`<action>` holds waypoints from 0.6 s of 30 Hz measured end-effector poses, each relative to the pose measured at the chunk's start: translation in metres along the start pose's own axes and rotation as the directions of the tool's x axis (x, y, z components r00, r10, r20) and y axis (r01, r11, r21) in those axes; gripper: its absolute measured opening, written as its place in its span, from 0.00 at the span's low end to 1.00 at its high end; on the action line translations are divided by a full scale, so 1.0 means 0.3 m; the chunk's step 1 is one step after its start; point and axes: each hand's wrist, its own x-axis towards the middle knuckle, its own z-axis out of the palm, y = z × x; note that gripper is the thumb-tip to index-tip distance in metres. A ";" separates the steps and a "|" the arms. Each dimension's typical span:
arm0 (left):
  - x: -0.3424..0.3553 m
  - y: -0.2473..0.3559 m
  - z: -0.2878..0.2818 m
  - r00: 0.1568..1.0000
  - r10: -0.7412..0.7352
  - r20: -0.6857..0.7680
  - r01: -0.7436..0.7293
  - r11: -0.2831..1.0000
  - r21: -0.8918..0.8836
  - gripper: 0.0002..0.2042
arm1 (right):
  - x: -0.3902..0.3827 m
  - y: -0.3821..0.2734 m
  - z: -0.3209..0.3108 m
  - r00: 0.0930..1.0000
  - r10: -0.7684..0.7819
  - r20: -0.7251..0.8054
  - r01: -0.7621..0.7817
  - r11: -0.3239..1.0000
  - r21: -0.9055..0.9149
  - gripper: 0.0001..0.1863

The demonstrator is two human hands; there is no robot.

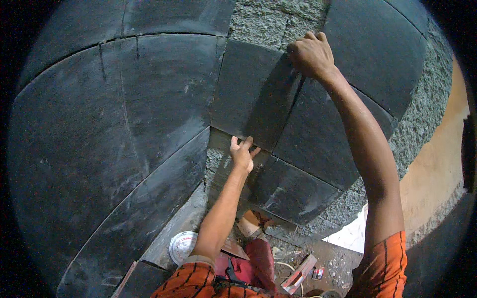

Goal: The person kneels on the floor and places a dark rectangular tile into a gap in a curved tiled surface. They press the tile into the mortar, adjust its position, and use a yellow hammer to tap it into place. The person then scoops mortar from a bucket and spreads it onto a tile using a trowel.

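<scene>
A dark grey square tile (251,92) stands against the wall in the middle of the view, its right part in shadow. My left hand (242,155) is at its lower edge, with slightly spread fingers hooked at that edge and touching it from below. Up at the tile's top right corner, my right hand (312,54) is closed in a fist with its back toward me. Whatever may be in that fist is hidden. Matching tiles border it: a wide one (164,94) on the left wall, and another (318,134) to the right beyond a narrow joint.
Rough grey mortar (263,22) shows above the tile, and more mortar (422,114) runs along the right edge. Below lie a round white lid (183,247), a reddish cloth (259,260), a long narrow box (299,274) and scattered debris on the floor (333,258).
</scene>
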 end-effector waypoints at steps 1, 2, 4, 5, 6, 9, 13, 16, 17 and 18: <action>-0.002 0.004 -0.007 1.000 0.010 0.023 -0.010 1.000 -0.003 0.15 | 0.003 -0.010 -0.004 0.998 0.019 0.056 -0.020 1.000 0.013 0.07; -0.003 0.007 -0.013 0.999 0.020 0.047 -0.019 1.000 -0.006 0.15 | 0.007 -0.018 -0.009 0.993 0.038 0.113 -0.041 0.999 0.024 0.08; -0.008 0.010 -0.019 0.997 0.026 0.072 -0.026 1.000 -0.009 0.16 | 0.017 -0.021 -0.007 0.992 0.059 0.109 -0.064 0.997 0.042 0.08; -0.008 0.011 -0.019 0.997 0.024 0.074 -0.023 1.000 -0.007 0.17 | 0.018 -0.019 -0.005 0.991 0.070 0.110 -0.076 0.996 0.050 0.08; -0.008 0.012 -0.017 0.997 0.021 0.076 -0.020 1.000 -0.006 0.17 | 0.019 -0.016 -0.003 0.991 0.070 0.118 -0.077 0.995 0.060 0.09; -0.002 0.010 -0.020 0.995 0.015 0.095 -0.015 1.000 -0.004 0.18 | 0.012 -0.019 0.008 0.991 0.069 0.116 -0.080 0.993 0.091 0.10; -0.013 0.021 -0.004 0.999 0.001 0.053 0.000 1.000 -0.005 0.17 | 0.012 -0.028 0.011 0.991 0.074 0.109 -0.084 0.993 0.083 0.12; -0.008 0.018 -0.018 0.997 -0.002 0.078 0.002 1.000 0.005 0.17 | 0.020 -0.025 0.007 0.991 0.069 0.117 -0.080 0.992 0.096 0.12; -0.010 0.021 -0.014 0.996 0.001 0.087 -0.002 1.000 0.013 0.17 | 0.019 -0.024 0.011 0.991 0.067 0.115 -0.079 0.991 0.107 0.12; -0.013 0.025 -0.010 0.995 0.004 0.096 -0.006 1.000 0.021 0.17 | 0.015 -0.020 0.013 0.989 0.061 0.136 -0.074 0.992 0.097 0.12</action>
